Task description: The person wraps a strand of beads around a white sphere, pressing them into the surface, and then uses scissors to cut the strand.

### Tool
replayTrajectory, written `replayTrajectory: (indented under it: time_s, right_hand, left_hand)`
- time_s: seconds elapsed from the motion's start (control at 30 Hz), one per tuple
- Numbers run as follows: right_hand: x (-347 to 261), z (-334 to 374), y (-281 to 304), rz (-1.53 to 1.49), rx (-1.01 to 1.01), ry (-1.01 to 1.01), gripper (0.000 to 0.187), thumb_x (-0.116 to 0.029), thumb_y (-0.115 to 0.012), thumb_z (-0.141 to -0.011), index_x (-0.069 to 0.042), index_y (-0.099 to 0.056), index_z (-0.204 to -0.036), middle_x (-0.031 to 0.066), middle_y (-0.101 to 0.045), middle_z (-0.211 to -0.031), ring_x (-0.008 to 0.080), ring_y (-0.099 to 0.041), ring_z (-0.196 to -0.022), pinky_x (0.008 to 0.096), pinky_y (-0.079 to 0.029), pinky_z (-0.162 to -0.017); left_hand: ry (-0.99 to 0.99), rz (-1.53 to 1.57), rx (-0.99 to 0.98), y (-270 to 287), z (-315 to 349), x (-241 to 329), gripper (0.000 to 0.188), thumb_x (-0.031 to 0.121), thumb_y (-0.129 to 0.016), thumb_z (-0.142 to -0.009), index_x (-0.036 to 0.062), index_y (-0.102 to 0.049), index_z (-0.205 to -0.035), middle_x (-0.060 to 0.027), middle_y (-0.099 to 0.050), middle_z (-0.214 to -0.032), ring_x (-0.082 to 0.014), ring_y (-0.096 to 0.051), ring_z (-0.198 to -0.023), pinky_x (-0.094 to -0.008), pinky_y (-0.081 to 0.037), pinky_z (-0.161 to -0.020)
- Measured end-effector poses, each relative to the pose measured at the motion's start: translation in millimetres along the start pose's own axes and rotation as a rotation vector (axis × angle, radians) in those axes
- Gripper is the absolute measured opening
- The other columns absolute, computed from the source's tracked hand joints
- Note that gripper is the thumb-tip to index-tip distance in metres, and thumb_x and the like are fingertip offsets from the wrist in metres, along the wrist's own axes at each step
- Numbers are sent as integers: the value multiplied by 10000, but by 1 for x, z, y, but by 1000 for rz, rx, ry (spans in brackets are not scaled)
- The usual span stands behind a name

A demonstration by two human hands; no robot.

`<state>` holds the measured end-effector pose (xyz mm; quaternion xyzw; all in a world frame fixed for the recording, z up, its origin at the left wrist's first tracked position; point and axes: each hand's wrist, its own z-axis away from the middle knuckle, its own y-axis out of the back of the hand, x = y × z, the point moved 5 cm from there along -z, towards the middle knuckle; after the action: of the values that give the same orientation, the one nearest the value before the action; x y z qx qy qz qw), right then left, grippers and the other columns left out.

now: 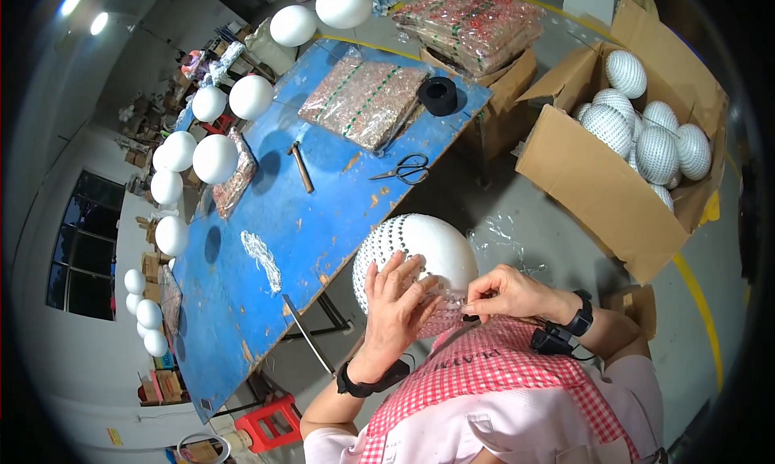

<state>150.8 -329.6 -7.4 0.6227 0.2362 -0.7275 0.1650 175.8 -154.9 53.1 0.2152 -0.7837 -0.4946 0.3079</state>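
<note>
On studded white ball point(442, 250), left fingers point(393, 276) spread; beside, right fingers point(486, 305) pinched together, contents indistinct.

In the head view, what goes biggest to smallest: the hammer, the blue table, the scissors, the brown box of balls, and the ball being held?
Largest to smallest, as they look here:
1. Blue table
2. Brown box
3. Held ball
4. Hammer and scissors: too alike to rank

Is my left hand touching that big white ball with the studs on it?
Touching. The head view shows the left hand with its fingers spread against the studded side of the white ball.
</note>
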Motion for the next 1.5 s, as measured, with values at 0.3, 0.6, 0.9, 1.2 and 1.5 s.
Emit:
replayTrajectory:
  time_s: [0.3,0.6,0.9,1.2,1.5]
  right_hand:
    - [-13,5,2,160,365,222,165,-156,-703,-842,-22,-638,-914,66,-634,-640,138,-630,-599,284,-488,-568]
    - [-36,2,-10,786,572,412,116,-182,-667,-833,-68,-655,-852,138,-642,-658,319,-648,-613,393,-501,-529]
    - [4,-14,-5,-173,405,75,168,-142,-649,-854,8,-653,-776,26,-578,-560,58,-536,-541,239,-400,-481]
    - [9,-11,-1,-152,253,-266,281,-226,-628,-924,-25,-612,-728,13,-601,-628,51,-514,-517,205,-389,-456]
    - [8,-8,-3,-149,222,-205,257,-198,-578,-959,-34,-608,-762,18,-611,-624,52,-523,-511,208,-421,-461]
  left_hand:
    - [31,-29,15,-1,-1,3,519,231,-814,-740,82,-548,-1161,-86,-564,-1303,-300,-446,-1317,-513,-253,-1123]
    - [21,-208,65,-9,5,23,430,237,-803,-698,134,-628,-1077,-31,-589,-1275,-253,-483,-1276,-463,-265,-1093]
    - [31,-149,88,-15,6,23,567,322,-821,-687,100,-582,-1150,-36,-593,-1263,-250,-492,-1259,-447,-251,-1081]
    - [29,-142,79,-9,7,23,540,263,-819,-670,146,-619,-1157,-47,-573,-1287,-266,-474,-1276,-455,-248,-1084]
    - [40,-154,47,-9,8,18,384,287,-783,-741,200,-676,-1100,-66,-557,-1320,-282,-448,-1311,-495,-215,-1116]
